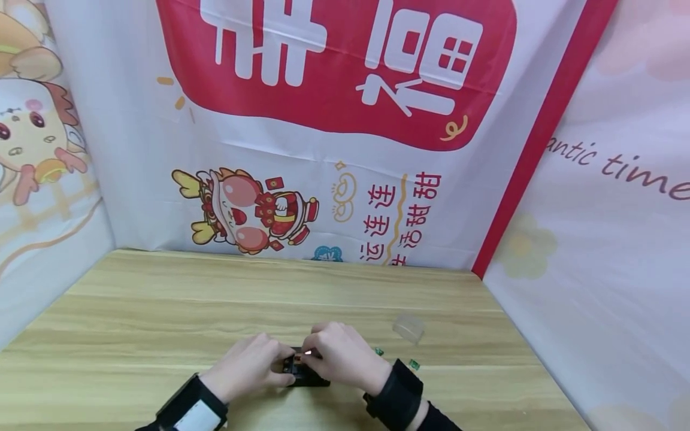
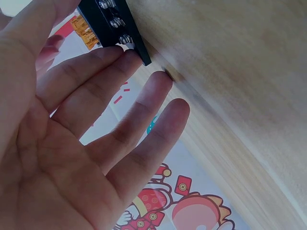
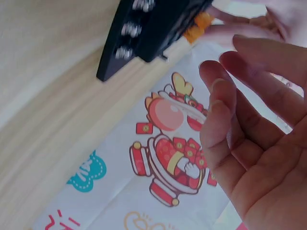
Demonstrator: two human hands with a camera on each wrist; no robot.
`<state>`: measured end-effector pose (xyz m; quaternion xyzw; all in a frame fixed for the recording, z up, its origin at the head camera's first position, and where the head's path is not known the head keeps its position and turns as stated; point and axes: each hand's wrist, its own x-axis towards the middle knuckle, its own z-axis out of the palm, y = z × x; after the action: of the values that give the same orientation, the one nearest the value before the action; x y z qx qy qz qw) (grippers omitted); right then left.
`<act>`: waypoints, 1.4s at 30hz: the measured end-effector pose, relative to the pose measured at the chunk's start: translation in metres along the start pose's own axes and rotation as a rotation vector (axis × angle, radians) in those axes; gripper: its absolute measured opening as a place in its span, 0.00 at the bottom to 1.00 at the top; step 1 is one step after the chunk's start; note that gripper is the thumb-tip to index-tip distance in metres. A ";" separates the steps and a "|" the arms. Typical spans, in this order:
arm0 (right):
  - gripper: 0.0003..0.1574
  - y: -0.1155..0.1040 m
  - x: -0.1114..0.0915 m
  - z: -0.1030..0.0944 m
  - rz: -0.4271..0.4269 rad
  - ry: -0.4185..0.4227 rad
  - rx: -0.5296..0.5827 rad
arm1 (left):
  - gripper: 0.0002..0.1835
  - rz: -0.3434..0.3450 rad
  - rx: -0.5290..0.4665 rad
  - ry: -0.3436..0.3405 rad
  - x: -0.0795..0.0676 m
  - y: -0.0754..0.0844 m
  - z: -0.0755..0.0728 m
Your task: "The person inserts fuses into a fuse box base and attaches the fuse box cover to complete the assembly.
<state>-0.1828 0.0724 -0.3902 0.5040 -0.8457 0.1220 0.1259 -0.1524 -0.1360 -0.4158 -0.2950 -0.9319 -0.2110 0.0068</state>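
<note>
The left hand (image 1: 248,365) grips a black rectangular screw-studded block (image 1: 310,378) at the near middle of the pale wooden surface (image 1: 162,311); the right hand (image 1: 345,354) bends its fingers close by, though whether they pinch anything is unclear.

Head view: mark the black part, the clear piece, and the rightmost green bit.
Black part (image 1: 307,378): head view, its bare lower portion.
Clear piece (image 1: 409,328): head view, middle of its surface.
Green bit (image 1: 414,364): head view, its middle.
</note>
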 end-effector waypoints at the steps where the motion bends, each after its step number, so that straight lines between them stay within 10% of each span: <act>1: 0.03 0.002 0.000 -0.002 0.007 0.001 -0.002 | 0.07 -0.002 0.002 0.000 0.000 0.000 0.000; 20: 0.04 0.046 -0.031 -0.037 0.184 0.023 0.051 | 0.13 -0.036 -0.006 -0.003 0.000 0.002 0.001; 42: 0.05 0.080 -0.065 -0.036 0.166 -0.059 0.079 | 0.15 -0.039 -0.007 -0.003 -0.001 0.002 0.001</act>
<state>-0.2200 0.1749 -0.3849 0.4403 -0.8824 0.1504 0.0704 -0.1502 -0.1350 -0.4157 -0.2773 -0.9367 -0.2138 0.0001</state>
